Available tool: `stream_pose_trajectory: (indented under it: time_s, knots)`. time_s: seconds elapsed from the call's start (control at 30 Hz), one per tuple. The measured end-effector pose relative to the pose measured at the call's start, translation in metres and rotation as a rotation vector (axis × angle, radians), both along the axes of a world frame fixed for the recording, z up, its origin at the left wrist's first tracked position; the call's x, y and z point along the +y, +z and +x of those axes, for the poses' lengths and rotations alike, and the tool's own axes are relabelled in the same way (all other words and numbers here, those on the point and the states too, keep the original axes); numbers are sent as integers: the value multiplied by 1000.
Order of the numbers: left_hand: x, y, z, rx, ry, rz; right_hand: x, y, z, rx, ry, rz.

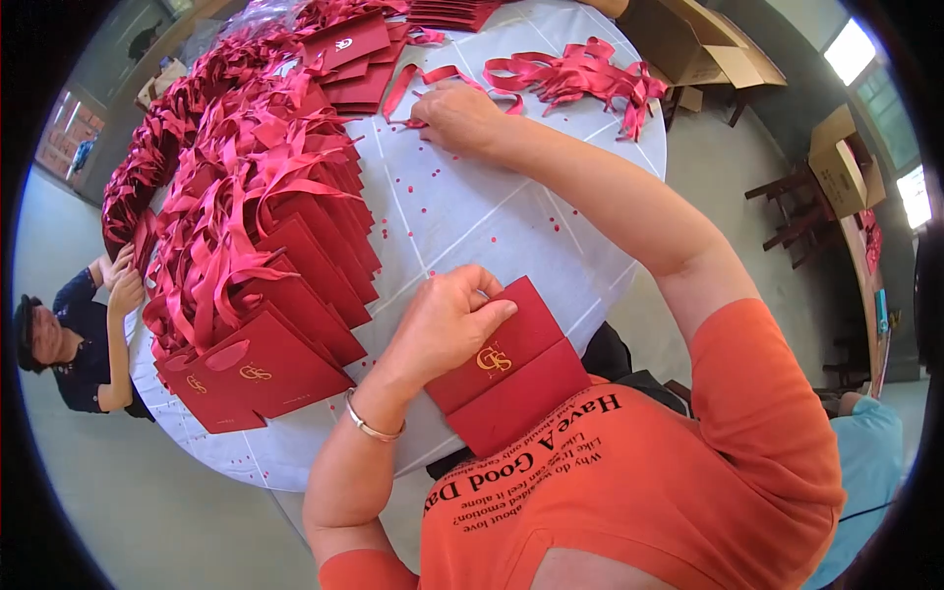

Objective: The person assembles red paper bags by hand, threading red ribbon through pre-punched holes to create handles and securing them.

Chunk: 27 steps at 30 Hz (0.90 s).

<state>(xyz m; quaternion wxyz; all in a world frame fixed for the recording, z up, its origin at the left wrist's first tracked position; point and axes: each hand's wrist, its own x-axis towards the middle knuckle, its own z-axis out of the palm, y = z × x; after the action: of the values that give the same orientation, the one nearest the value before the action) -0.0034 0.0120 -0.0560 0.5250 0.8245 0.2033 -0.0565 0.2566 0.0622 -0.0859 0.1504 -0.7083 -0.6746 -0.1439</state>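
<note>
My left hand is closed on a flat dark red paper bag, its thumb near the upper edge. The bag has a gold emblem and a crosswise fold, and its lower edge lies against my orange shirt. Across the table my right hand reaches out with curled fingers, closed at the end of a red ribbon that loops behind it. Just beyond that hand lies a loose heap of red ribbons. What sits between the right fingertips is partly hidden.
Rows of red bags with ribbon handles fill the table's left side. Flat red bags lie at the back. Small red dots litter the white tablecloth. Another person works at the left edge. Cardboard boxes stand back right.
</note>
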Motion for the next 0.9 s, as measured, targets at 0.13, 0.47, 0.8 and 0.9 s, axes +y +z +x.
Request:
stream_pose_trajectory:
  time_s: [0.13, 0.47, 0.8, 0.9]
  knots:
    - [5, -7, 0, -59, 9, -273, 8, -11, 8, -40, -77, 69]
    - [15, 5, -5, -16, -38, -389, -90, 39, -22, 969, -26, 98]
    - [13, 27, -19, 103, -42, -491, -146, 48, -62, 1851, 40, -188]
    - [13, 25, -7, 22, -170, -339, -156, 60, -78, 1608, 94, -49]
